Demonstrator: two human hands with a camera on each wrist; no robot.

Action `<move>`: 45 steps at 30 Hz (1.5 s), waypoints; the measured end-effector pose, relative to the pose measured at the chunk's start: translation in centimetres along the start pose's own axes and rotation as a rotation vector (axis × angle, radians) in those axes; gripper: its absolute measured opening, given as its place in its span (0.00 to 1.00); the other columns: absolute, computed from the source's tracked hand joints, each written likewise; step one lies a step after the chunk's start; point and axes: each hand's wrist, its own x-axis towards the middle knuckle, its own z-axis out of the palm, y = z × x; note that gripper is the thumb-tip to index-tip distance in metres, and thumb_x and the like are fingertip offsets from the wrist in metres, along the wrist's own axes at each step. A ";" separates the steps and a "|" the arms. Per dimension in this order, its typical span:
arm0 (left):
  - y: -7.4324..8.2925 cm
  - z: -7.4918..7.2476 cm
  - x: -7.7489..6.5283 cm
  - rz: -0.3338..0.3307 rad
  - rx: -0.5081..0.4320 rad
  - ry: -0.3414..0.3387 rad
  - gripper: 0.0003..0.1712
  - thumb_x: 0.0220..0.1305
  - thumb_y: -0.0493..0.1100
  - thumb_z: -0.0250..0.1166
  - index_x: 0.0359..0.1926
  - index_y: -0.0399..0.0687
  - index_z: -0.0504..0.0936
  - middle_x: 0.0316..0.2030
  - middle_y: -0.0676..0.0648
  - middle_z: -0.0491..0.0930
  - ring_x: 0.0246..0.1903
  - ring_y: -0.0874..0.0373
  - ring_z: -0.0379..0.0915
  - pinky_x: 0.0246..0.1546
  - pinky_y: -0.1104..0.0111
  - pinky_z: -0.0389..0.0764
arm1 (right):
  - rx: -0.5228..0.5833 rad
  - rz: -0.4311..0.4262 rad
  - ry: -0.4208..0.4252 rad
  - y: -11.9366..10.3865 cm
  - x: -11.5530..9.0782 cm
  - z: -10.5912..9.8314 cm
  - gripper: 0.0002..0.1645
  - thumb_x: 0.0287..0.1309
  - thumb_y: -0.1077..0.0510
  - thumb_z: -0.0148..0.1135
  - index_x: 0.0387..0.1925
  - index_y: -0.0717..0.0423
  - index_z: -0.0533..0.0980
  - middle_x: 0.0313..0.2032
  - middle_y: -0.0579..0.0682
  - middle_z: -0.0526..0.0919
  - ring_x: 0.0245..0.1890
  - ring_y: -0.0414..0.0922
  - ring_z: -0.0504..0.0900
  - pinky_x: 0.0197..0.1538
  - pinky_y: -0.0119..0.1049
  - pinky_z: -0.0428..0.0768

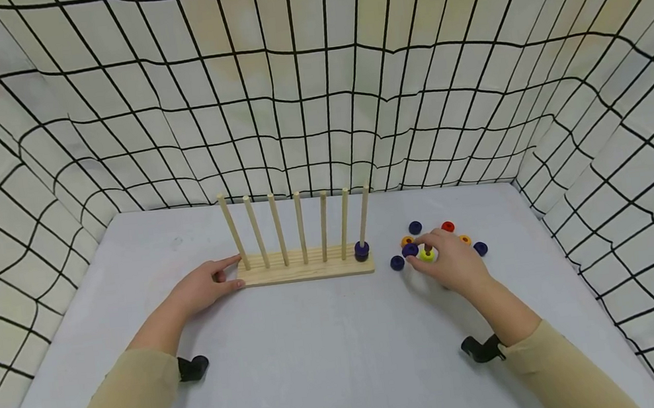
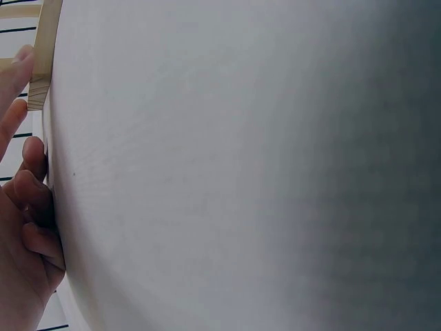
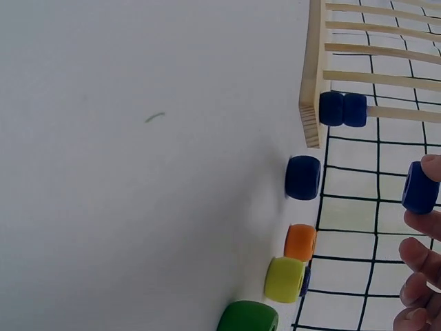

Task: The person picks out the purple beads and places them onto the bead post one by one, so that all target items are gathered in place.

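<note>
A wooden peg rack point(image 1: 304, 272) with several upright pegs stands on the white table. Two dark blue beads point(image 1: 362, 251) are stacked on its rightmost peg. My left hand point(image 1: 201, 288) holds the rack's left end, thumb at the front corner and index finger toward the back; its other fingers point(image 2: 38, 196) are curled near the tabletop. To the right of the rack, my right hand point(image 1: 452, 259) pinches a blue bead point(image 3: 420, 187) between thumb and fingers, raised off the table. Loose beads lie under and around that hand, including a yellow bead point(image 1: 427, 255) and a blue bead point(image 1: 397, 263).
More loose beads lie beyond the right hand: red point(image 1: 448, 226), orange point(image 1: 465, 240) and blue point(image 1: 481, 249). A green bead point(image 3: 249, 317) shows in the right wrist view. Black netting point(image 1: 316, 99) over pale walls encloses the table's back and sides.
</note>
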 end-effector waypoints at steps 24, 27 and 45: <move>0.0 0.0 0.0 -0.003 0.010 0.001 0.44 0.63 0.64 0.65 0.74 0.51 0.65 0.33 0.48 0.69 0.31 0.54 0.63 0.33 0.61 0.63 | 0.019 -0.013 0.124 -1.5 0.7 -0.9 0.27 0.60 0.39 0.66 0.52 0.52 0.82 0.41 0.50 0.81 0.35 0.46 0.74 0.35 0.40 0.72; 0.1 0.0 0.0 -0.002 0.008 0.001 0.44 0.63 0.64 0.65 0.74 0.51 0.65 0.33 0.48 0.69 0.31 0.54 0.63 0.33 0.61 0.63 | 0.039 -0.014 0.130 -1.8 0.7 -1.1 0.27 0.60 0.39 0.66 0.53 0.53 0.82 0.40 0.48 0.80 0.35 0.46 0.73 0.34 0.39 0.71; -0.1 0.0 0.0 0.001 0.002 -0.001 0.44 0.63 0.64 0.65 0.74 0.51 0.65 0.33 0.48 0.69 0.31 0.54 0.63 0.33 0.61 0.63 | 0.118 0.001 0.166 -3.2 1.6 -2.2 0.28 0.61 0.38 0.65 0.57 0.49 0.79 0.42 0.45 0.78 0.35 0.46 0.70 0.34 0.40 0.68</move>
